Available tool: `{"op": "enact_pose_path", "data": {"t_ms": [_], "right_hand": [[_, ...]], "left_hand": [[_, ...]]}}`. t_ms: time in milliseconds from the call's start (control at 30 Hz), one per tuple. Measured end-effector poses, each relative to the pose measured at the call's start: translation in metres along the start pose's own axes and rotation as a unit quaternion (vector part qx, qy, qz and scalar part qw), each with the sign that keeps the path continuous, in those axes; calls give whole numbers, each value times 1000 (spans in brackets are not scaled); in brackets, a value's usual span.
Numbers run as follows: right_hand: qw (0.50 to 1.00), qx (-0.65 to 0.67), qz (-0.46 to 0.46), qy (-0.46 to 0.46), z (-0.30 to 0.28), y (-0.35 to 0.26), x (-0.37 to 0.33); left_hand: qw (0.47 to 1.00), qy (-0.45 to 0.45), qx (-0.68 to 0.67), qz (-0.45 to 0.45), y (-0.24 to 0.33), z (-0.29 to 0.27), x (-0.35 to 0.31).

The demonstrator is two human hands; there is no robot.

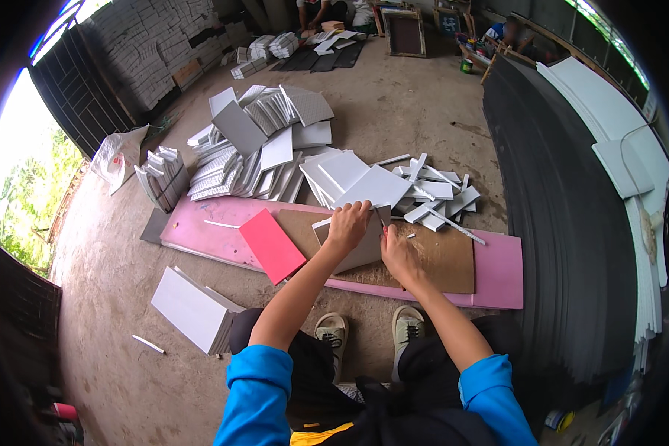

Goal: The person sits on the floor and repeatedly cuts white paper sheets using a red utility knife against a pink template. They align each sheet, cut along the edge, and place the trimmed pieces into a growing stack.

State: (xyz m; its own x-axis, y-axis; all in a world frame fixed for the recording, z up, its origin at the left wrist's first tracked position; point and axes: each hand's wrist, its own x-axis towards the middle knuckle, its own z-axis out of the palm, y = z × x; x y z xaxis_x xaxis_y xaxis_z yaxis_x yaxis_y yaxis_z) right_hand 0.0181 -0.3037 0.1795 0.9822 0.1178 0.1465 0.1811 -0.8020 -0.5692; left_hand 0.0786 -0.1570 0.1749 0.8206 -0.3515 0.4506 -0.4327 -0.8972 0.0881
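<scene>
My left hand presses down on a grey rectangular sheet that lies on a brown cardboard pad. My right hand grips a small knife, its blade at the sheet's right edge. The cardboard rests on a long pink foam board on the floor. A bright pink rectangular piece lies to the left of my left hand. A thin white strip sits on the cardboard to the right.
Heaps of white and grey cut sheets lie beyond the pink board. A white stack sits near my left knee. Tall stacks of black sheets rise on the right. Another person sits far back.
</scene>
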Motion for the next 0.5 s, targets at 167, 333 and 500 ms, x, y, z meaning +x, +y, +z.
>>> {"op": "enact_pose_path", "data": {"t_ms": [167, 333, 500], "right_hand": [[1000, -8, -8, 0, 0, -1, 1], [999, 0, 21, -26, -7, -15, -1], [999, -3, 22, -41, 0, -17, 15]], "left_hand": [[1000, -2, -3, -10, 1, 1, 0], [1000, -16, -8, -3, 0, -2, -5], [1000, -18, 0, 18, 4, -5, -12]]}}
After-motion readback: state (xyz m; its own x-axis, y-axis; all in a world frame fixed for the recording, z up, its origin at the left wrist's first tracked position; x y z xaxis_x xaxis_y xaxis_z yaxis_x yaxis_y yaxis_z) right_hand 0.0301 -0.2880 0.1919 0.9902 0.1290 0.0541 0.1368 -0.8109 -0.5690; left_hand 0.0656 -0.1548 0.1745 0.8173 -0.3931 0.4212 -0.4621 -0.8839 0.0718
